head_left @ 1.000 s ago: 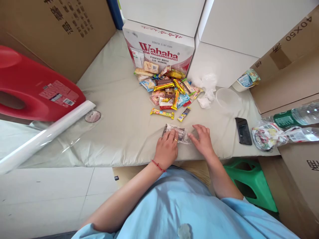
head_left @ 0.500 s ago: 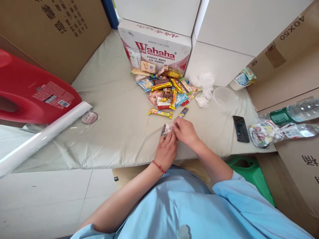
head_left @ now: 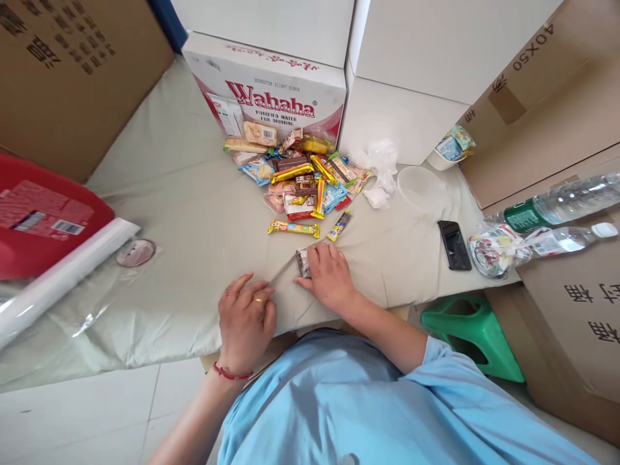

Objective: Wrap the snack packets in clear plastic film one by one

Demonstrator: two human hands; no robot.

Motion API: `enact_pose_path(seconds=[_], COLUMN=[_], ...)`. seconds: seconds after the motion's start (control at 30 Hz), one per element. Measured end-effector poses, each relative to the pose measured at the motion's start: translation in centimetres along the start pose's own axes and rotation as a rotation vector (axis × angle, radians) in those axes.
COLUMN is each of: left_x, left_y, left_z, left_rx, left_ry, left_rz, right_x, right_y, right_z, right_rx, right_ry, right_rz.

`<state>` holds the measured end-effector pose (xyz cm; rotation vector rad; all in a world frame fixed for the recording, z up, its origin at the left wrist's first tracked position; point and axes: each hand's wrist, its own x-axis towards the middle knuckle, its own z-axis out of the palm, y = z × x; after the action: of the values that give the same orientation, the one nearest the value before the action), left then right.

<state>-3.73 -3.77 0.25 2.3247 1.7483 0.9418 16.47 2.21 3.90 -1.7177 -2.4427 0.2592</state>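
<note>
Head view: right hand (head_left: 332, 276) on dark packet (head_left: 303, 263), grip unclear; left hand (head_left: 246, 318) spread; white tub (head_left: 440, 161) holds wrapped snacks (head_left: 456, 145)

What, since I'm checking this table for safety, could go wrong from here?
The right hand lies over part of a small packet, so pressing hard might crush it. A yellow snack bar lies just beyond the packet and could get nudged. The phone lies near the front edge of the table, so a stray elbow might knock it off.

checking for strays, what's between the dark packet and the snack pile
In the head view, a yellow bar and a shorter bar lie between the dark packet and the snack pile.
</note>
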Motion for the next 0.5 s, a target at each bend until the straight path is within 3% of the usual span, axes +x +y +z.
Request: enact_pose_path(seconds=[0.13, 0.23, 0.4, 0.5], left_x=[-0.2, -0.6, -0.7, -0.7], left_y=[-0.6, -0.4, -0.3, -0.3], left_z=[1.6, 1.9, 1.9, 2.0], left_rx=[0.034, 0.080, 0.140, 0.149], left_ry=[-0.005, 0.020, 0.114, 0.140], left_rz=[0.020, 0.090, 0.163, 0.172], right_x=[0.0, -0.8, -0.4, 2.1], right_y=[0.9, 4.6, 17.0, 24.6], right_z=[-1.5, -3.4, -10.2, -15.4], right_rx=[0.031, 0.250, 0.985, 0.992], right_ry=[-0.006, 0.065, 0.292, 0.594], right_rz=[0.026, 0.098, 0.377, 0.576])
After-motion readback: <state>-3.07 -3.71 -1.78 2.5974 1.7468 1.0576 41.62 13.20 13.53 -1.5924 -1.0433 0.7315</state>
